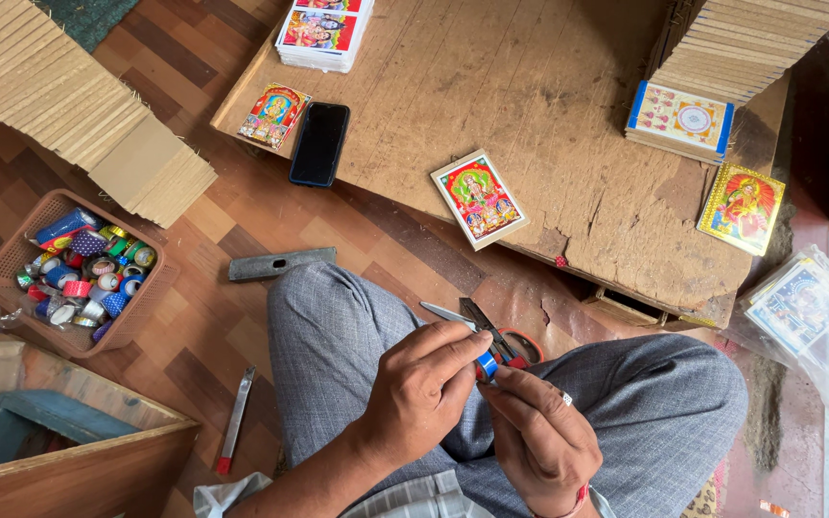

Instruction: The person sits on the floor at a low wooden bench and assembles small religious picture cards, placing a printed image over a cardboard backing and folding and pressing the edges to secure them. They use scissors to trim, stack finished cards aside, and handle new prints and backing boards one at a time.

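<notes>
Blue tape, a small roll (487, 364) of it, sits pinched between the two hands above the person's lap, over grey trousers. The left hand (421, 388) closes its thumb and forefinger on the roll from one side, and the right hand (541, 436) clamps its fingertips on it from below, so the roll lies right at the meeting point of both, touching each. A pair of scissors (487, 331) rests on the knee just beyond the fingers, blades apart, not held. By my reading the work on this roll is at an early stage: no strip hangs free that I can see, and the framed picture (479, 199) on the low wooden bench (568, 105) lies well apart from the hands, its border looking plain white, while another picture (742, 207) farther right already shows a gold edge. A basket of coloured tape rolls (74, 270) stands on the floor to the left, a black phone (319, 143) lies on the bench edge, and a utility knife (234, 420) lies on the floor near the knee.
</notes>
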